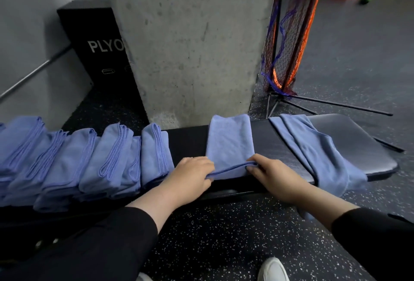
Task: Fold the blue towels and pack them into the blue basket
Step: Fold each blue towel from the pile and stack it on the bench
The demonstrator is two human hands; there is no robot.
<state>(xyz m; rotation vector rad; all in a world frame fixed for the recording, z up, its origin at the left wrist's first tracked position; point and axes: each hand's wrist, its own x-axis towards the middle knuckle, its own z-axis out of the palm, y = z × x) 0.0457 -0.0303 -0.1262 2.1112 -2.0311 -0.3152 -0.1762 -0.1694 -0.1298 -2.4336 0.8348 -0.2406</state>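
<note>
A narrow blue towel [229, 141] lies across the black padded bench [349, 139] in the middle. My left hand [190, 173] pinches its near left corner and my right hand [271, 173] pinches its near right corner, the near hem lifted slightly. To the left, several folded blue towels [89, 159] lean against each other in a row along the bench. On the right, a loose blue towel [318, 153] drapes over the bench's front edge. No blue basket is in view.
A concrete pillar [190, 45] stands directly behind the bench. A black plyo box [96, 41] is at the back left. A netted stand with thin legs [289, 41] is at the back right. Speckled rubber floor [224, 236] lies below, with my white shoe [272, 269].
</note>
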